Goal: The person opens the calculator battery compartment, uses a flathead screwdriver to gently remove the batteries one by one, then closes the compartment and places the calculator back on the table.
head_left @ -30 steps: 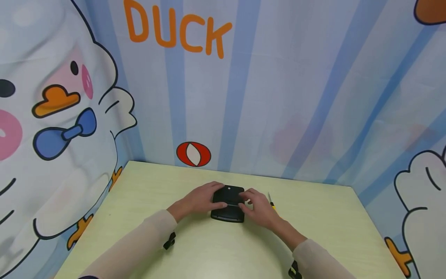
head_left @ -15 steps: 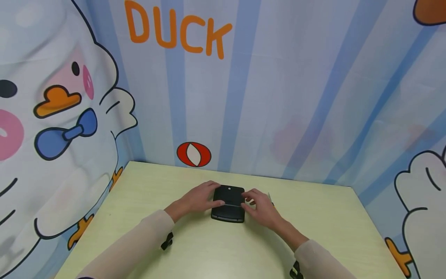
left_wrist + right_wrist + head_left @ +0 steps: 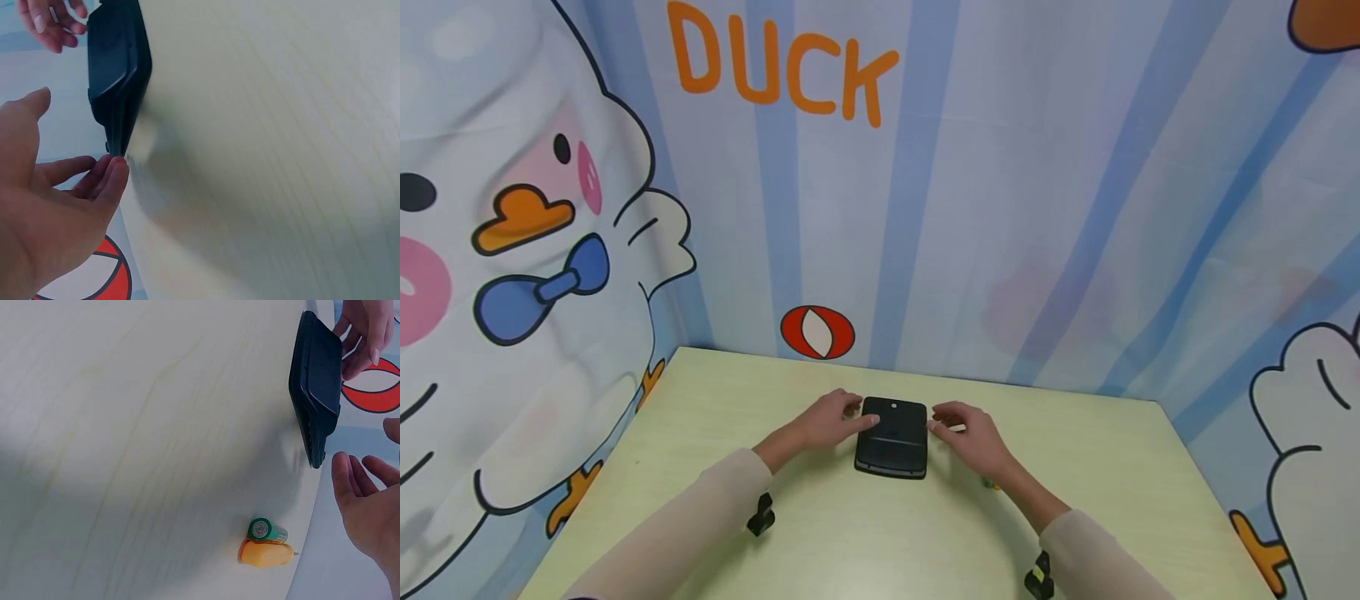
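A flat black plastic device with a small round mark near its far end lies on the table in the head view, a ridge across its middle. My left hand is at its left side, thumb over the top face and fingertips at the edge. In the left wrist view, the left fingertips meet the thin end of the device. Beside the right edge is my right hand, fingers loosely bent and holding nothing. The right wrist view shows a small gap between that hand and the device.
A green battery lies against a yellow-orange handle with a thin metal tip, right of the device. In the head view the right forearm mostly covers them. A striped cloth backdrop with duck drawings rises behind the pale table.
My right hand has moved rightward off the device. My left hand has drawn back toward its left edge, baring more of the top face. The device stays in place.
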`<state>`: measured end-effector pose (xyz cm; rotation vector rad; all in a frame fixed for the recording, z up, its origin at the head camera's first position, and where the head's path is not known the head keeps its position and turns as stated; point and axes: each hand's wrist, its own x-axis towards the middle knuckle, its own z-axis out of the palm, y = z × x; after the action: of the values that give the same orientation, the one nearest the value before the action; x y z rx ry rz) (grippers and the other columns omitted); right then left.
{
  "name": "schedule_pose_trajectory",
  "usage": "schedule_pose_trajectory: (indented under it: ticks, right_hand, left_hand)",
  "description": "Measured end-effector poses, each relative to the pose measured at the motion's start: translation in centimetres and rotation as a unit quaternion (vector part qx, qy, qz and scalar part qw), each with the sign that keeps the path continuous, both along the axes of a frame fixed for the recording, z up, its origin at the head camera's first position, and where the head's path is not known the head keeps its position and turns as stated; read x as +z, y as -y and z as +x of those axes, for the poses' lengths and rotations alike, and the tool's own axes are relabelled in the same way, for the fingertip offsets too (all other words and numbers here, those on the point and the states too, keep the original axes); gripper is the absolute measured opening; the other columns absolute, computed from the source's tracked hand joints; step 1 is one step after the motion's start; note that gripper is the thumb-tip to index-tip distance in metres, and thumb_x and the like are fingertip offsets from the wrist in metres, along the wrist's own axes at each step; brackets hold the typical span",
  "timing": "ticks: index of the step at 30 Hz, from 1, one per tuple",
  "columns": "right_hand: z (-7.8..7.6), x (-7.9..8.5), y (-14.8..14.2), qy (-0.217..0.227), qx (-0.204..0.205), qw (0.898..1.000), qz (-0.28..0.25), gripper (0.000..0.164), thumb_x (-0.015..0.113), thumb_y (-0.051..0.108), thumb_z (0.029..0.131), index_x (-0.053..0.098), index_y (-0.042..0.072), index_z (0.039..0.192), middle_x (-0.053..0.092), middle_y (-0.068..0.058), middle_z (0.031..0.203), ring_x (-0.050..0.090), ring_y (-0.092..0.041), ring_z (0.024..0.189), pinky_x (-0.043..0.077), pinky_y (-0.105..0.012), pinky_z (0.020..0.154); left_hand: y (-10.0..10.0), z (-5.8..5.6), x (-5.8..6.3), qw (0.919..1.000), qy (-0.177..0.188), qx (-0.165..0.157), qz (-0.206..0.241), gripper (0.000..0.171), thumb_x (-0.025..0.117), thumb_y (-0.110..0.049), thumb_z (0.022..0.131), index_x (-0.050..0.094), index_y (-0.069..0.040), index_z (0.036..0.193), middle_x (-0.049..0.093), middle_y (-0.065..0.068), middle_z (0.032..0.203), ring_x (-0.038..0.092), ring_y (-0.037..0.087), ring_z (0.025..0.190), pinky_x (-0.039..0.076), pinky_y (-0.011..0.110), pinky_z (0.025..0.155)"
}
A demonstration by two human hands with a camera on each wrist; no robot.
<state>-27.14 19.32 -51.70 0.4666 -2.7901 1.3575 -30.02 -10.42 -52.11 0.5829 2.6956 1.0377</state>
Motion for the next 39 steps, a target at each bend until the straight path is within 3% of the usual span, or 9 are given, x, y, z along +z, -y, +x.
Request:
schedule_pose_trajectory:
  ticks: [5,9,14,22,27,39]
  right_hand:
    - [-0.4,0.0,-0.2,0.058,-0.012,0.997,-0.045,0.045,0.070,0.024,0.104,0.065,-0.005,0.138,0.073,-0.013,0.124,0.071,-0.029,0.112,0.059,-0.046,0.096]
    - [-0.5,0.0,-0.1,0.119,-0.024,0.987,-0.107,0.050,0.068,0.022,0.105,0.059,-0.010,0.142,0.070,-0.019,0.126,0.072,-0.034,0.111,0.062,-0.041,0.092]
    - [-0.4,0.0,0.2,0.174,-0.037,0.971,-0.159,0.053,0.065,0.021,0.107,0.053,-0.013,0.145,0.066,-0.028,0.128,0.071,-0.040,0.114,0.062,-0.043,0.093]
    - [0.1,-0.1,0.8,0.180,-0.052,0.968,-0.164,0.048,0.067,0.020,0.106,0.057,-0.014,0.139,0.066,-0.030,0.123,0.073,-0.039,0.106,0.061,-0.047,0.093]
    - [0.1,-0.6,1.1,0.178,-0.049,0.970,-0.158,0.045,0.068,0.016,0.104,0.059,-0.017,0.135,0.068,-0.028,0.116,0.074,-0.037,0.099,0.062,-0.048,0.091]
    - [-0.3,-1.5,1.8,0.199,-0.079,0.970,-0.111,0.039,0.071,0.016,0.103,0.065,-0.012,0.129,0.071,-0.020,0.113,0.074,-0.025,0.092,0.064,-0.040,0.081]
  left_hand:
    - [-0.1,0.1,0.4,0.9972,0.052,0.044,0.031,0.066,0.065,-0.044,0.105,0.057,0.008,0.146,0.066,0.018,0.136,0.069,0.028,0.111,0.056,0.047,0.102]
    - [-0.3,0.1,0.5,0.9915,0.095,0.076,0.048,0.068,0.066,-0.043,0.105,0.056,0.009,0.146,0.066,0.020,0.134,0.072,0.024,0.099,0.059,0.046,0.098]
    - [-0.2,0.2,0.2,0.9810,0.141,0.089,0.099,0.066,0.070,-0.037,0.104,0.055,0.012,0.145,0.064,0.024,0.136,0.071,0.030,0.110,0.061,0.043,0.094]
    - [-0.4,0.5,0.1,0.9707,0.176,0.098,0.131,0.054,0.073,-0.029,0.103,0.061,0.011,0.137,0.069,0.018,0.123,0.070,0.028,0.104,0.063,0.040,0.089]
    - [-0.4,0.8,0.2,0.9669,0.192,0.089,0.143,0.053,0.073,-0.027,0.102,0.061,0.011,0.137,0.068,0.018,0.125,0.070,0.029,0.106,0.063,0.042,0.089]
    - [-0.5,1.1,0.3,0.9576,0.213,0.099,0.167,0.049,0.074,-0.017,0.102,0.061,0.013,0.138,0.069,0.018,0.121,0.071,0.027,0.105,0.064,0.040,0.086]
